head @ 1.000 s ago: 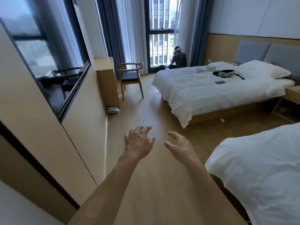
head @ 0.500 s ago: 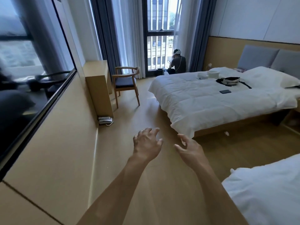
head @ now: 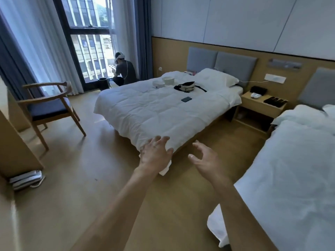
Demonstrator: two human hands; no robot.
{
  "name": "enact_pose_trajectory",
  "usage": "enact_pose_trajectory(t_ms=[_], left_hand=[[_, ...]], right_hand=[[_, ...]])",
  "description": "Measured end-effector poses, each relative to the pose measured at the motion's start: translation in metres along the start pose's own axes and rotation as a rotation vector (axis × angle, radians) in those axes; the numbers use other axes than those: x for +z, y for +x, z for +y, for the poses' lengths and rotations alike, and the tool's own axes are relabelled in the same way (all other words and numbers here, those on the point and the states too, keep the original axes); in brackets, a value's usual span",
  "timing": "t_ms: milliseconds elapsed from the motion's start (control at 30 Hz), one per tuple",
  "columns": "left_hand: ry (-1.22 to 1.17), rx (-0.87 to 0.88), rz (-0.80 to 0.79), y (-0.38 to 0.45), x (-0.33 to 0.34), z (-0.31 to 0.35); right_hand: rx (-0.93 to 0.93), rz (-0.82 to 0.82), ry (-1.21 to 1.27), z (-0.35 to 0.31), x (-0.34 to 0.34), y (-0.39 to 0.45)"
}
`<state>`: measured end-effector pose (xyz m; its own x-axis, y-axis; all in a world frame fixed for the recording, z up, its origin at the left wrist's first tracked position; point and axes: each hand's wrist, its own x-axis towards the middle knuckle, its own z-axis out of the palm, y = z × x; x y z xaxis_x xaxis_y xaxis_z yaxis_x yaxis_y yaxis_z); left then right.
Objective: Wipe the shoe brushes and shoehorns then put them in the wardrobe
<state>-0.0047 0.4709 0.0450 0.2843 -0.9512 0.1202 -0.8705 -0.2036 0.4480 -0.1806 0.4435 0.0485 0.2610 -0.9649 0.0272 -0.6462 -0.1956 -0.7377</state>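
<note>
1. Across the far middle of the room lies the far bed (head: 163, 113), the larger of two beds in view; the near bed (head: 290, 178) fills the right edge. Between their heads stands one nightstand (head: 261, 104).
2. At the left stand one wooden chair (head: 49, 107) and part of a wooden cabinet (head: 16, 147), with a telephone (head: 25, 180) on the floor at its foot. One person (head: 125, 71) crouches by the far window.
3. No shoe brush or shoehorn can be made out anywhere, and no wardrobe shows either. Dark flat items (head: 275, 102) on the nightstand are too blurred to name.
4. Both arms reach forward over the floor. The left hand (head: 155, 154) shows in front of the near corner of the far bed, fingers spread and straight, its grip holding nothing; whether it touches the duvet cannot be told.
5. The right hand (head: 206, 162) hovers just right of it over the floor, fingers loosely curled and apart, grip empty.
6. On the far bed lie one waist bag (head: 186, 86), one dark phone (head: 186, 99) and one white tub (head: 168, 80) beside a white lid-like piece.
7. Since the task's things are out of sight, no direction or long axis from either grip can be given. If the dark items turn out to be them, they lie far right and the right hand is nearer; that is a guess.
</note>
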Motion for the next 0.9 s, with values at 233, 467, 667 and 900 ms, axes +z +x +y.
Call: enact_pose_trajectory(t_ms=[233, 467, 667, 900], left_hand=[[-0.013, 0.123, -0.149, 0.101, 0.036, 0.005], [0.000, 0.219, -0.179, 0.203, 0.084, 0.024], [0.049, 0.260, -0.157, 0.326, 0.111, 0.061], [0.034, 0.293, -0.143, 0.462, 0.146, 0.128]], right_hand=[[0.171, 0.096, -0.036, 0.026, 0.007, 0.069], [0.271, 0.144, -0.008, 0.068, 0.006, 0.163], [0.298, 0.124, 0.047, 0.091, -0.018, 0.287], [0.347, 0.147, 0.019, 0.129, -0.074, 0.417]])
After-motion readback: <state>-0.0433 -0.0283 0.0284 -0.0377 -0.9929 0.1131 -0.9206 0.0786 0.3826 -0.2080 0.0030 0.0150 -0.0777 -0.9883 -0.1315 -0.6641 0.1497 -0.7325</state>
